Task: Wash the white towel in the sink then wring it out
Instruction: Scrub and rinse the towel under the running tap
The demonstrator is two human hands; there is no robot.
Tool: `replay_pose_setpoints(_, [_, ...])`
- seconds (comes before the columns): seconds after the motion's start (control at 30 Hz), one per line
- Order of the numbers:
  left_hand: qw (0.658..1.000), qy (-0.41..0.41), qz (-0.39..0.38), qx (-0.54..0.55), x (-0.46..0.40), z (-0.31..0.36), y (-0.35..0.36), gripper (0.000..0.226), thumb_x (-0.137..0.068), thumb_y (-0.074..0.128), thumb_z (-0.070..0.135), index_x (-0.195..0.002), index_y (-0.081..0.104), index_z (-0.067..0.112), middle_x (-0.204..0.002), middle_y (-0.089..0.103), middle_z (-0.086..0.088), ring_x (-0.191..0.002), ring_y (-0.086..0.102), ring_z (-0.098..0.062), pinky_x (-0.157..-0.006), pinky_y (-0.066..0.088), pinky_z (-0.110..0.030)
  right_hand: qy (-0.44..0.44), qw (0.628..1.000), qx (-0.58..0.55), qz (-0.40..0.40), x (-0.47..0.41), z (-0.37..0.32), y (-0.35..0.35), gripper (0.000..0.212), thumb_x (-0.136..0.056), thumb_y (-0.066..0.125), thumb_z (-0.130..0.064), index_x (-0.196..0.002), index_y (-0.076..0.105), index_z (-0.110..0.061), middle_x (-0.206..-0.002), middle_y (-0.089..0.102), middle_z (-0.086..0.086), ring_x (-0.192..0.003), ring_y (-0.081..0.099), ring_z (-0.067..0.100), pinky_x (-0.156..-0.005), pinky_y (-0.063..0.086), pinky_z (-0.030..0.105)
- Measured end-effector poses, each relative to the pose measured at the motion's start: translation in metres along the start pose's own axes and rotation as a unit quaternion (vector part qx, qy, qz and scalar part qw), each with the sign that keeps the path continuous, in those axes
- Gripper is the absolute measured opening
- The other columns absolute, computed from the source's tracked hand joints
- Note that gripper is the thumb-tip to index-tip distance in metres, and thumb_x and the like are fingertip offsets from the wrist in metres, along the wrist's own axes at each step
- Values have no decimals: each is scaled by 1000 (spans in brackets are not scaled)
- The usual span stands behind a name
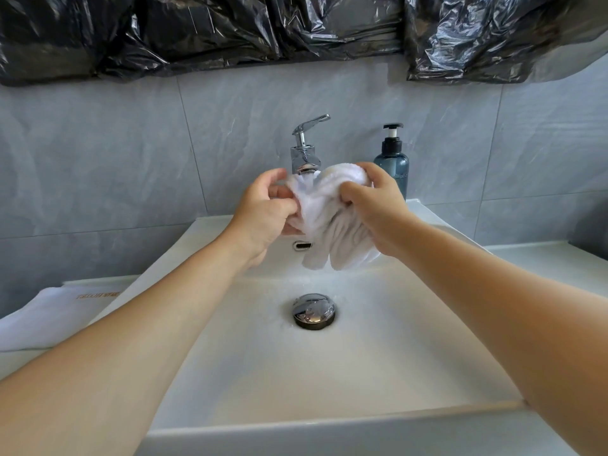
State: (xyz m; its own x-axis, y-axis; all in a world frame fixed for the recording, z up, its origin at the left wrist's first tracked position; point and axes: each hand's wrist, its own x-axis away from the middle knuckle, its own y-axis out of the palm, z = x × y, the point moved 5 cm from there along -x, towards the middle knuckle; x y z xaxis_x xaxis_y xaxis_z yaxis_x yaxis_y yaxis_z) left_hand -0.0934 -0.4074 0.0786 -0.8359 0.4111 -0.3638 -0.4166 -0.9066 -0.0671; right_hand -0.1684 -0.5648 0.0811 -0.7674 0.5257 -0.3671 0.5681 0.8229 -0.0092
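The faucet (307,153) stands behind the sink (329,373), at the middle of its back rim, and the towel (332,218) hangs bunched just before and below the faucet's spout, over the basin, gripped between the left hand (266,212) on its left and the right hand (375,209) on its right. The drain plug (314,311) sits in the basin floor, before the faucet and below the towel. A pump bottle (392,159) stands just right of the faucet on the back rim, and a folded cloth (49,317) lies on the counter well left of the sink.
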Motion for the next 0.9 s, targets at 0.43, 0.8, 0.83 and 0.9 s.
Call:
replay_pose_setpoints(0.43, [993, -112, -1, 19, 6, -16, 6, 49, -90, 71, 18, -123, 34, 19, -114, 59, -1, -91, 66, -24, -67, 60, -50, 79, 991, -106, -8, -1, 9, 4, 31, -86, 46, -8, -112, 59, -19, -88, 61, -1, -77, 58, 16, -61, 48, 25])
replay_pose_setpoints(0.8, [997, 30, -9, -73, 9, -4, 8, 55, -67, 84, 23, -106, 44, 24, -103, 63, 3, -88, 63, -11, -76, 55, -32, 135, 986, -97, -29, -7, 37, 20, 73, -61, 84, -49, -116, 40, -30, -123, 55, 5, -104, 65, 21, -85, 58, 41])
replay_pose_setpoints(0.83, [997, 12, -20, -70, 10, -5, 11, 54, -65, 81, 26, -105, 44, 24, -102, 62, 3, -86, 62, -12, -73, 55, -34, 137, 984, -107, -26, -7, 38, 19, 65, -71, 81, -43, -119, 40, -27, -119, 58, 6, -100, 66, 21, -82, 59, 40])
replay_pose_setpoints(0.9, [998, -49, -37, -34, 10, -4, 13, 46, -64, 66, 31, -104, 47, 21, -94, 59, 1, -76, 60, -16, -66, 51, -33, 143, 983, -114, -25, -6, 39, 16, 52, -85, 73, -37, -123, 41, -23, -114, 62, 4, -94, 67, 19, -75, 59, 36])
